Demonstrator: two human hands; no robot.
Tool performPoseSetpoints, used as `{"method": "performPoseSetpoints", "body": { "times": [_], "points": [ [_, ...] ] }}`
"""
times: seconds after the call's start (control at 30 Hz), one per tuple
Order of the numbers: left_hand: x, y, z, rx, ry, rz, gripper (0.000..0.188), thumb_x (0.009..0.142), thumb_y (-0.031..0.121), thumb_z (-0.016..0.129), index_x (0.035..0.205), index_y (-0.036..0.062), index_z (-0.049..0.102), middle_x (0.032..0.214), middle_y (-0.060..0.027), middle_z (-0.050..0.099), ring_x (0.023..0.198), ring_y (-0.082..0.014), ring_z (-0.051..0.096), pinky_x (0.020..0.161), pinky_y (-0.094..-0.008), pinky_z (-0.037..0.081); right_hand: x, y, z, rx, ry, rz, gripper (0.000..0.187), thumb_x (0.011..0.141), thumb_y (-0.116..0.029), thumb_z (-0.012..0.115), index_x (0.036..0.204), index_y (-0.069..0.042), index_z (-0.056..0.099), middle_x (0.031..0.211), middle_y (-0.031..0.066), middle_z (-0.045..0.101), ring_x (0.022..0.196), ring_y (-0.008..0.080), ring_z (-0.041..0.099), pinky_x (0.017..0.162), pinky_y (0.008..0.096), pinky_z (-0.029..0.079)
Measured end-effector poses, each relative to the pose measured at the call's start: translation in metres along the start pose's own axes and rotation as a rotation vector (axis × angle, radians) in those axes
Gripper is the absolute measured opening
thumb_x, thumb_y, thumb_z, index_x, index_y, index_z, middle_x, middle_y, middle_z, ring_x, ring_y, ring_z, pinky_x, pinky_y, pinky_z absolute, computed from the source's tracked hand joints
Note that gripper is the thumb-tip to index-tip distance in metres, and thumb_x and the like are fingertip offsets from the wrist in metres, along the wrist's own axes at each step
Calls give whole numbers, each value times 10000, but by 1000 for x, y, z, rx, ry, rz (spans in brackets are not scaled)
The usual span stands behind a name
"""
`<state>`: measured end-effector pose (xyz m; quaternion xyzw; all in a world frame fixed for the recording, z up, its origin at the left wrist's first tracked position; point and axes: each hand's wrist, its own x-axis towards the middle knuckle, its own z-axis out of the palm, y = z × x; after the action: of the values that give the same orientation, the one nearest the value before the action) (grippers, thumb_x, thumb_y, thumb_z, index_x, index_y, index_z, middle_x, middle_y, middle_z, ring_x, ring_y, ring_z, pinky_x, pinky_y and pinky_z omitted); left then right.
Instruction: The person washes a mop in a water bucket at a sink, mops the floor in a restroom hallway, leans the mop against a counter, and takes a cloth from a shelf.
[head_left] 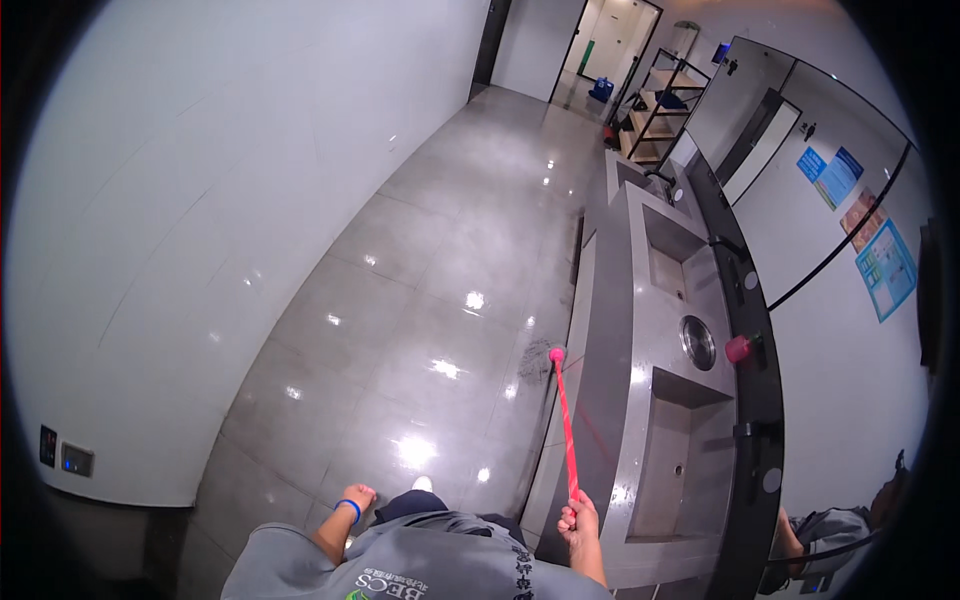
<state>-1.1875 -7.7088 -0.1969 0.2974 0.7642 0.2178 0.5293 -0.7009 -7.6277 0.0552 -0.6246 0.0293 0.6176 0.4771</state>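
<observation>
My right hand (580, 519) is wrapped round a long red stick (569, 430). The stick reaches away from me along the front of the counter and ends in a round pink knob (557, 355). Fine dark strands (537, 360) show beside that knob over the floor; whether they belong to the stick I cannot tell. My left hand (360, 495), with a blue band at the wrist, hangs low in front of my body. Its fingers are curled in, with nothing visible in them.
On the right runs a grey washbasin counter (610, 330) with sunken basins, dark taps (757, 430) and a round metal lid (697, 342). A pink cup-like thing (738, 348) stands by the mirror (800, 150). Shelves (662, 115) stand farther back. A white wall (180, 220) bounds the tiled floor (400, 300).
</observation>
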Motion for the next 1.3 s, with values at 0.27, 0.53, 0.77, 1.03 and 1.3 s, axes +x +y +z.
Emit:
{"method": "performPoseSetpoints", "body": {
  "times": [0.27,0.53,0.77,1.03,1.3],
  "points": [
    [62,123,-4,-197,-9,-8,123,815,50,536,828,30,657,753,-47,675,649,-109,594,610,-247,480,83,-61,85,-38,-19,-3,509,892,-38,469,1354,-219,353,598,35,425,384,87,315,366,244,244],
    [135,-27,8,398,-42,-333,328,713,363,675,916,109,718,932,-130,698,889,-261,673,843,-361,505,184,-145,190,-48,-29,2,424,891,-30,455,1276,-203,413,605,6,433,388,71,326,359,218,251],
    [219,66,41,384,67,-266,241,762,246,605,927,99,700,904,-177,680,875,-327,657,801,-396,513,291,-246,255,-107,-63,-17,535,880,-14,476,1364,-201,345,618,23,435,397,85,327,361,237,243],
    [313,338,74,388,223,131,202,793,137,532,926,84,675,871,-195,665,848,-386,627,745,-435,511,394,-355,327,-127,-6,-37,558,861,-13,491,1360,-223,355,602,13,420,398,92,320,361,245,244],
    [393,379,54,166,177,-85,216,836,238,560,888,76,693,836,-124,697,798,-255,666,749,-360,512,476,-411,430,-118,-23,-33,564,862,-15,493,1360,-233,344,609,20,416,402,93,320,375,246,267]
  ]
}}
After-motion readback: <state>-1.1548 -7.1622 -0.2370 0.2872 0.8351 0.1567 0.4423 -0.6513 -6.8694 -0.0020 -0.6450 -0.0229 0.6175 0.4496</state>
